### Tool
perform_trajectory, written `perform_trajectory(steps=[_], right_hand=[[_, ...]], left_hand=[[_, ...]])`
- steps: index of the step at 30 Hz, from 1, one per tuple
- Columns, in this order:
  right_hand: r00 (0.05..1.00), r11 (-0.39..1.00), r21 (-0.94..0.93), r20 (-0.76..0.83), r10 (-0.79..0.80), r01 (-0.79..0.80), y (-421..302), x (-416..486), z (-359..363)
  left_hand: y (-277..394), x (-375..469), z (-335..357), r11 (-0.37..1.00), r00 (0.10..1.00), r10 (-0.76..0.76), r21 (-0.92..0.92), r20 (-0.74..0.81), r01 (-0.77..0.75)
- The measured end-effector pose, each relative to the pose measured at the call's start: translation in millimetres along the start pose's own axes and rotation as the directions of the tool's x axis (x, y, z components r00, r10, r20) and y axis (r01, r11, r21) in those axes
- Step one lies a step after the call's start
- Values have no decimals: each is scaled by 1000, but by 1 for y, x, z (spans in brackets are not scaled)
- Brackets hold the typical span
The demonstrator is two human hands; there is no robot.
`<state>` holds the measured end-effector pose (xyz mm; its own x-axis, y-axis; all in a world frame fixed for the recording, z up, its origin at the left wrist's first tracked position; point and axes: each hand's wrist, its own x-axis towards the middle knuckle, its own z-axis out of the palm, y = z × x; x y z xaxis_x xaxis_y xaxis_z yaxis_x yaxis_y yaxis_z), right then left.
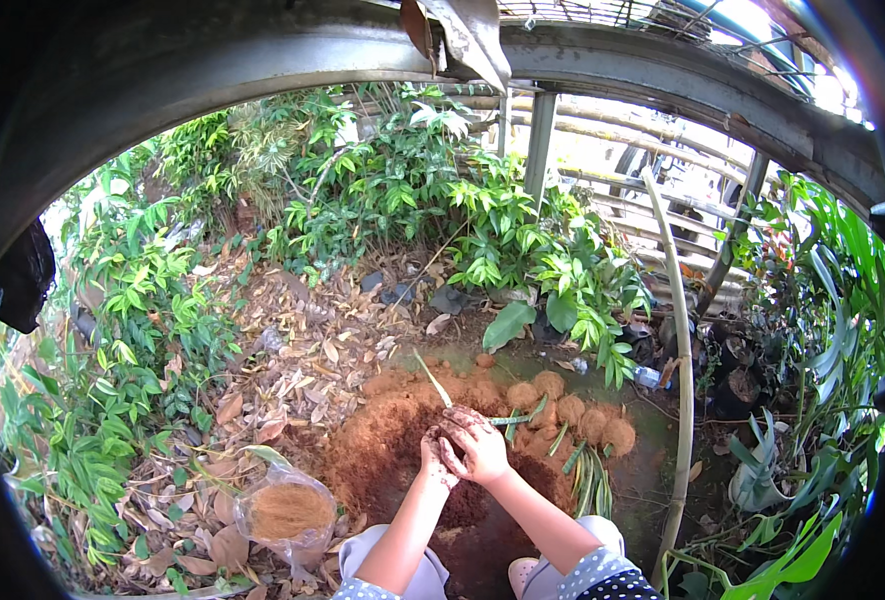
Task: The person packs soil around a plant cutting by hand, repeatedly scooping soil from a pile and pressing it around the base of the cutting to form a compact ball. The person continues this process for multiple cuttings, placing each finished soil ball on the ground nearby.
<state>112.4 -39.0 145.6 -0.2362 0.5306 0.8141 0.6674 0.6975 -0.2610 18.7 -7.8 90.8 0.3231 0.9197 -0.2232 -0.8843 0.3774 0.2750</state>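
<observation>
My left hand (437,459) and my right hand (478,448) are pressed together over a pile of brown, fibrous growing medium (390,427). Dark, damp crumbs coat the fingers. Between the palms I hold a plant cutting (433,380), whose narrow pale-green leaf sticks out up and to the left. Whatever surrounds its base is hidden by my fingers. A banded green leaf (516,420) extends to the right from beside my right hand. Several round brown fibre balls (592,425) sit right of the pile, with long, yellow-edged snake plant leaves (592,484) lying nearer me.
A clear plastic bag (286,512) of tan fibre stands at my left on dry leaves (315,341). A long pole (679,360) leans at the right, near a plastic bottle (649,377) and a white pot (757,480). Leafy shrubs (382,180) and a bamboo fence (637,142) lie beyond.
</observation>
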Motion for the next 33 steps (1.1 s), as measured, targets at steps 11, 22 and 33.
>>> perform_trajectory(steps=[11,22,33], right_hand=[[994,998,27,-92,-55,58,6,-12,15],[998,995,-95,52,32,-26,2,10,-4],[982,998,-39,-177,-60,54,8,-6,14]], left_hand=[[-4,8,-17,1000,991,19,0,136,-19],[3,9,6,996,997,82,34,-6,-82],[-2,13,-11,997,998,18,75,64,-23]])
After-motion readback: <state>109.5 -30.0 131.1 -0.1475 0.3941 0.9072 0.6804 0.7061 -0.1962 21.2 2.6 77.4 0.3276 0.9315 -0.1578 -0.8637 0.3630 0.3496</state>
